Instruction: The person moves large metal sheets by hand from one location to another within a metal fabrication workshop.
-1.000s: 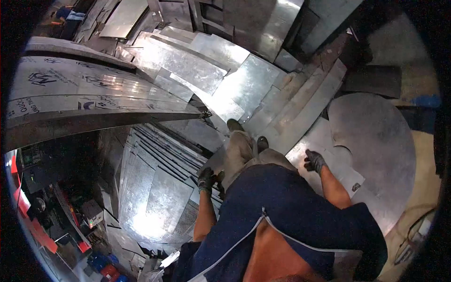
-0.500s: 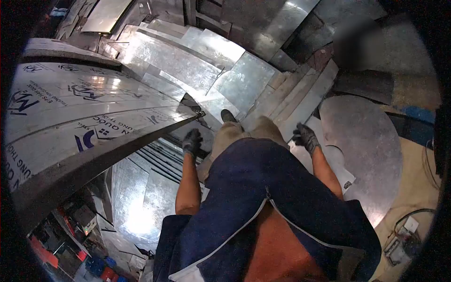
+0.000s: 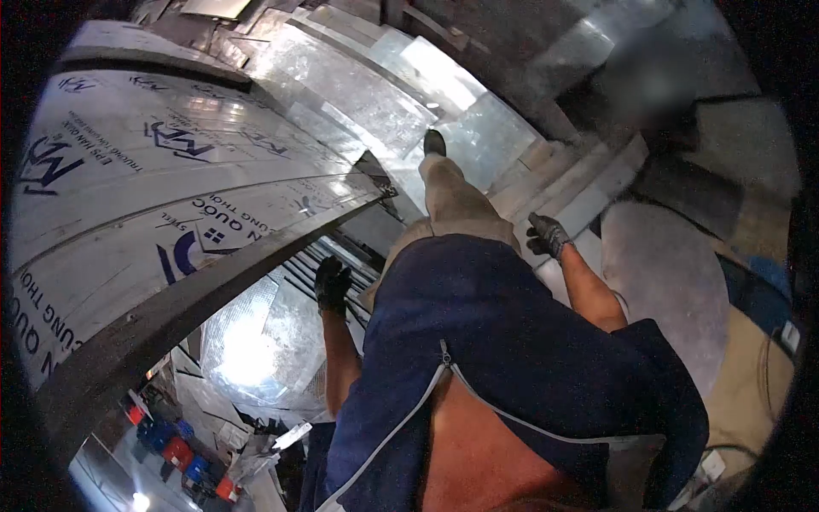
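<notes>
My left hand (image 3: 332, 283), in a dark glove, hangs beside my left hip with loosely bent fingers and nothing visible in it. Just past it are the dark edge of a film-covered panel stack (image 3: 247, 266) and several thin dark bars (image 3: 300, 275). On the other side, my right hand (image 3: 547, 236), gloved too, hangs near my right thigh. Its fingers are slightly curled and apart, with no object seen in them. Beyond that hand lie long grey strips (image 3: 589, 189) and a large rounded metal sheet (image 3: 665, 277). One shoe (image 3: 435, 143) is stretched forward on the sheets.
Shiny metal sheets (image 3: 341, 77) cover the floor ahead. A brightly lit patterned sheet (image 3: 247, 341) lies at lower left, with red and blue objects (image 3: 177, 452) past it. At right is a tan board (image 3: 742, 375) with a cable. A blurred patch hides the upper right.
One leg has swung forward onto the metal sheets. My left hand has dropped lower in view and my right hand has shifted slightly. The surroundings have shifted with the camera.
</notes>
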`<state>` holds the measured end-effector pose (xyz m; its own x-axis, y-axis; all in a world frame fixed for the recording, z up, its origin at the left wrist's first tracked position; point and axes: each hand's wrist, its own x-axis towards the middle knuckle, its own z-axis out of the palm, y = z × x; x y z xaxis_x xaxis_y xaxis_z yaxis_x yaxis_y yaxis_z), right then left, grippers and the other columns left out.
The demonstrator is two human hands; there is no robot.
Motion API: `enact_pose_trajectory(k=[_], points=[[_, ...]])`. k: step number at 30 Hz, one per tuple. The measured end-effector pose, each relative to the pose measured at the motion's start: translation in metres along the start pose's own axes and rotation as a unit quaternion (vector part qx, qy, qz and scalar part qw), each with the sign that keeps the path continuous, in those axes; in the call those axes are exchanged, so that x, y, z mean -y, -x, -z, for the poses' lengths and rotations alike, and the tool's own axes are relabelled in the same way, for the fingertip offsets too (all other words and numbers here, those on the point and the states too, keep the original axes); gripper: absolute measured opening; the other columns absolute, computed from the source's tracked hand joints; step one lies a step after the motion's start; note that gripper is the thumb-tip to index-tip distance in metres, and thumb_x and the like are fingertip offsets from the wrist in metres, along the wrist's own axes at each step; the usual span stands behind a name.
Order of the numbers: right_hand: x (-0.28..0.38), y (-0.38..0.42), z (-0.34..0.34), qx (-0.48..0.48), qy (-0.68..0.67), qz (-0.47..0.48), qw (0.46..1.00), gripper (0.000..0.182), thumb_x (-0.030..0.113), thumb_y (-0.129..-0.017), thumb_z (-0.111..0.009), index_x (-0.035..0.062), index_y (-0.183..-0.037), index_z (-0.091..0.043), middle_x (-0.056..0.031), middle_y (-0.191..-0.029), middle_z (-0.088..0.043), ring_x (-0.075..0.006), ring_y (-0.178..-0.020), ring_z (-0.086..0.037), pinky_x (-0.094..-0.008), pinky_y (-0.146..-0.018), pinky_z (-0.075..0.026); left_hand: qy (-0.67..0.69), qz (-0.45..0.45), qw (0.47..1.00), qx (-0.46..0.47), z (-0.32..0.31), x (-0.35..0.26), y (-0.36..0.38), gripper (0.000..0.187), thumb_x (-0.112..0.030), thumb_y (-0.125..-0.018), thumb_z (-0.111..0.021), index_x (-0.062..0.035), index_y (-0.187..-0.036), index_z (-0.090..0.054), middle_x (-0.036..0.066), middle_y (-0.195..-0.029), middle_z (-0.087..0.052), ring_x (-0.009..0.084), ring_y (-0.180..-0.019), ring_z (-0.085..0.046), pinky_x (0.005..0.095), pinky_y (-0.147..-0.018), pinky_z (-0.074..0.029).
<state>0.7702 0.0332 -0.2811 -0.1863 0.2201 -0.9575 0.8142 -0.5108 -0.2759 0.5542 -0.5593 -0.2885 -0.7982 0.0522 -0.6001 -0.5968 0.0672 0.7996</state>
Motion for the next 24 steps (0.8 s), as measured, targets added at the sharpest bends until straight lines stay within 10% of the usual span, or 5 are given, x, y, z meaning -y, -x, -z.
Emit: enact_pose_trajectory(k=[6,10,12,17,24], points=[[0.043,-0.014,0.003,0.002,0.005,0.035,0.999,0.063,0.06,-0.089,-0.064,0.0142,-0.131,-0.052,-0.0104,-0.102,-0.066,-0.0249,-0.064,-0.064,-0.041,-0.051,-0.053,0.058,0.089,0.992,-0.071,-0.048,-0.069,0.007,0.063,-0.028,-0.095,-0.064,-0.0152,-0.149,-0.034,0.009,-0.115,-0.07,0.0242,-0.1,-0.064,0.0383,-0.081,-0.051],[0.071,-0.009,0.006,0.009,-0.046,0.078,0.996,0.053,0.057,-0.09,-0.063,0.0143,-0.12,-0.055,-0.009,-0.093,-0.065,-0.0254,-0.061,-0.063,-0.0402,-0.049,-0.051,-0.189,-0.204,0.955,-0.107,-0.106,-0.109,-0.005,0.041,-0.023,-0.086,-0.078,-0.0044,-0.12,-0.065,0.005,-0.108,-0.069,0.017,-0.093,-0.062,0.0309,-0.081,-0.05],[0.076,-0.014,0.014,0.004,-0.05,0.05,0.997,0.049,0.056,-0.092,-0.061,0.0143,-0.118,-0.056,-0.0094,-0.093,-0.065,-0.0273,-0.062,-0.063,-0.0409,-0.049,-0.05,-0.107,-0.015,0.981,-0.159,-0.112,-0.111,-0.02,0.031,-0.023,-0.091,-0.072,-0.0053,-0.115,-0.065,0.005,-0.094,-0.067,0.015,-0.073,-0.061,0.0292,-0.061,-0.049],[0.064,-0.034,0.044,-0.002,-0.073,-0.047,0.996,0.057,0.056,-0.092,-0.061,0.0142,-0.129,-0.053,-0.0101,-0.103,-0.064,-0.0319,-0.077,-0.066,-0.047,-0.057,-0.052,0.008,-0.099,0.957,-0.272,-0.116,-0.074,-0.05,0.039,-0.044,-0.089,-0.07,-0.009,-0.077,-0.06,0.005,-0.064,-0.053,0.0184,-0.055,-0.047,0.0363,-0.058,-0.045],[0.069,-0.047,0.088,-0.029,-0.12,-0.053,0.991,0.055,0.055,-0.097,-0.051,0.004,-0.114,-0.057,-0.0138,-0.097,-0.066,-0.0304,-0.065,-0.06,-0.0423,-0.049,-0.047,-0.022,0.091,0.921,-0.377,-0.164,-0.126,-0.036,0.045,-0.04,-0.075,-0.086,-0.0112,-0.104,-0.069,0.004,-0.086,-0.067,0.0194,-0.063,-0.059,0.0346,-0.053,-0.045]])
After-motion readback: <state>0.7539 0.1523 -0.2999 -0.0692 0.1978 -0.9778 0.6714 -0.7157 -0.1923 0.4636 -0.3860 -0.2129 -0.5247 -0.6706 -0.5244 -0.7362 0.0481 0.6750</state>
